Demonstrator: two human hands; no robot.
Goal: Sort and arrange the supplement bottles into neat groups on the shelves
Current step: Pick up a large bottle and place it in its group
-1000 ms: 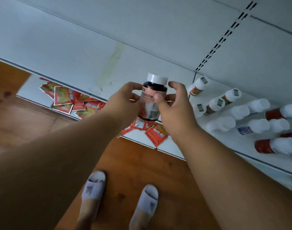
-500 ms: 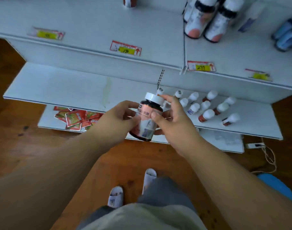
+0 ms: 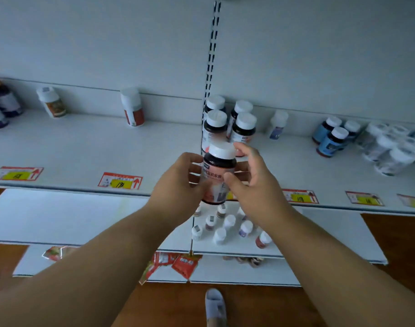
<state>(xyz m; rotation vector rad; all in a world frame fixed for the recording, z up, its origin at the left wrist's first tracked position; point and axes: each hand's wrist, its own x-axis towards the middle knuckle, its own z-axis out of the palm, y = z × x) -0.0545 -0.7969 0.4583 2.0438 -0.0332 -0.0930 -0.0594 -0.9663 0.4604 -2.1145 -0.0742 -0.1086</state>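
You have the dark supplement bottle point(image 3: 218, 175) with the white cap and pink label held up in front of the middle shelf point(image 3: 84, 147), just before the group of four matching bottles point(image 3: 229, 120) that stand by the slotted upright point(image 3: 211, 50). Your left hand point(image 3: 178, 182) wraps its curled fingers round the bottle's left side; your right hand point(image 3: 253, 175) presses its thumb on the label while the other fingers spread loosely behind, so most of the hold looks to sit on the left. Judge the bottle rigid and smooth, probably slick on the label and with some weight if full, so keep your grip on the body below the shoulder, not on the cap. The shelf is white painted metal with red and yellow price tags point(image 3: 120, 181) along its front lip. On it stand blue-labelled bottles point(image 3: 331, 138) and white ones point(image 3: 390, 149) to the right, and single bottles well apart to the left. A lower shelf point(image 3: 319, 232) carries small white-capped bottles point(image 3: 227, 225); red sachets point(image 3: 185, 265) lie beneath, above a wooden floor point(image 3: 260, 303).
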